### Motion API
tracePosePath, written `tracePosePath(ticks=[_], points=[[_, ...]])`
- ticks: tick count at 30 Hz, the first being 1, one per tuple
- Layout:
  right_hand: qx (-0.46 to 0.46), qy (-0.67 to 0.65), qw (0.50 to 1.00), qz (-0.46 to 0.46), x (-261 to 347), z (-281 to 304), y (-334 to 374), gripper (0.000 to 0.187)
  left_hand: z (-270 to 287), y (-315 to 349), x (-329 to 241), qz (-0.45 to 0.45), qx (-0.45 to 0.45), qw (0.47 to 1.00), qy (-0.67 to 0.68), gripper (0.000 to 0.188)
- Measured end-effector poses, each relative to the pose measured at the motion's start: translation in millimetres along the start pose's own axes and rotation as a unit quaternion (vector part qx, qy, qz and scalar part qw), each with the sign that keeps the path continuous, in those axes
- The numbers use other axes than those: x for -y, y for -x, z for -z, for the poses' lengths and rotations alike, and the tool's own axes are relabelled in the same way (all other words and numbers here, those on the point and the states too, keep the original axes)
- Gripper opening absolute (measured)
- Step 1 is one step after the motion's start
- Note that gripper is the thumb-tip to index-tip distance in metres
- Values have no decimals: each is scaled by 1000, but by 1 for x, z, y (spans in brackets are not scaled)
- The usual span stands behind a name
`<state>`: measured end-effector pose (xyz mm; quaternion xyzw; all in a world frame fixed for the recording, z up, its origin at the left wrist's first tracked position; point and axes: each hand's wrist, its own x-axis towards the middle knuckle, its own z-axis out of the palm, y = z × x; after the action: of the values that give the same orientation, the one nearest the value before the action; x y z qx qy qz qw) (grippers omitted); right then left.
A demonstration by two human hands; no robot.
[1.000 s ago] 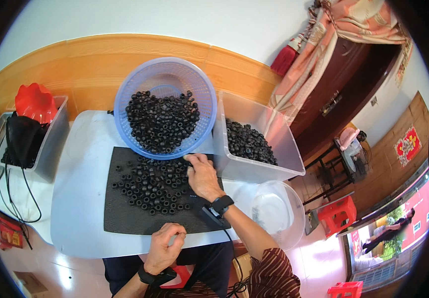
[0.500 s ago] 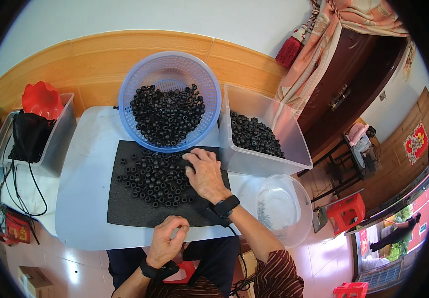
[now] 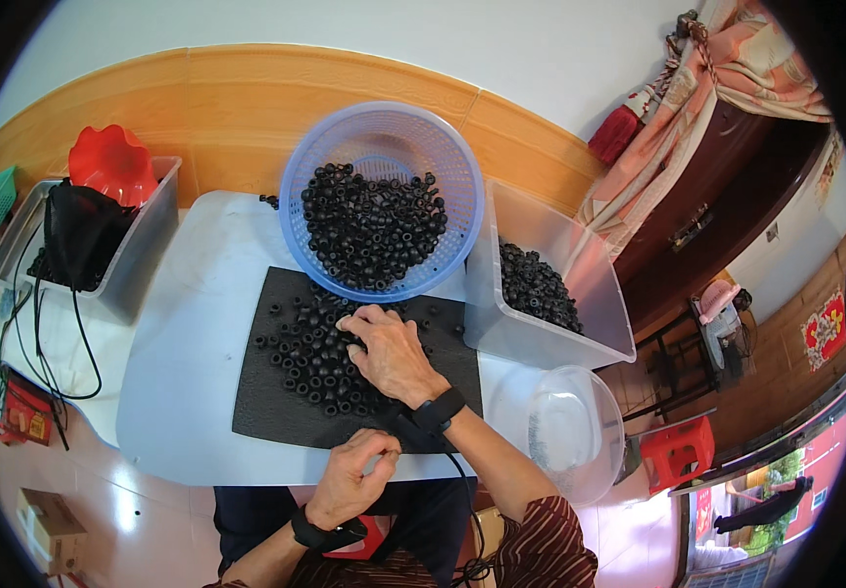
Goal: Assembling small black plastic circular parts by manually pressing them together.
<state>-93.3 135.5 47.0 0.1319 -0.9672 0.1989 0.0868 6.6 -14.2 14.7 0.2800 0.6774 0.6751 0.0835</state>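
A heap of small black ring-shaped pieces with holes point(image 3: 307, 358) lies on a dark textured mat point(image 3: 266, 407) on the white table. My right hand point(image 3: 396, 358) reaches over the heap's right side, its thumb and forefinger apart and touching the pieces. Close to the mat's near edge, my left hand point(image 3: 352, 475) is closed with its fingers curled in. Whatever it may hold is hidden. More black pieces point(image 3: 374, 230) fill the bottom of a blue perforated basket point(image 3: 296, 257) just beyond the heap.
Right of the basket stands a clear plastic bin point(image 3: 531, 343) of black pieces. Nearer, a round clear tub point(image 3: 611, 431) holds tiny silvery bits. At left, a clear box point(image 3: 144, 240) carries a black bag point(image 3: 80, 230) and a red dish point(image 3: 114, 167). A cable runs from my right wrist.
The whole view has shifted, so the table things appear farther right. My right hand has moved leftward over the heap, toward its middle. My left hand stays closed near the mat's edge.
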Motion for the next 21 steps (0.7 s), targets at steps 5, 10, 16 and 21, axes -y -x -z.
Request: tracePosePath(ticks=[5,10,16,21], points=[[-18,-36,999,26,11,-7,-13,31,0,0,4,-20,-1,1000,-4,7],[-22,-90,995,22,17,-9,-29,28,2,1,3,-9,1,1000,-3,6],[-31,-206,977,36,18,-6,-30,21,2,0,4,-9,8,1000,-2,7],[-127,-308,930,-154,-19,21,3,15,2,0,5,-5,1,1000,1,8]])
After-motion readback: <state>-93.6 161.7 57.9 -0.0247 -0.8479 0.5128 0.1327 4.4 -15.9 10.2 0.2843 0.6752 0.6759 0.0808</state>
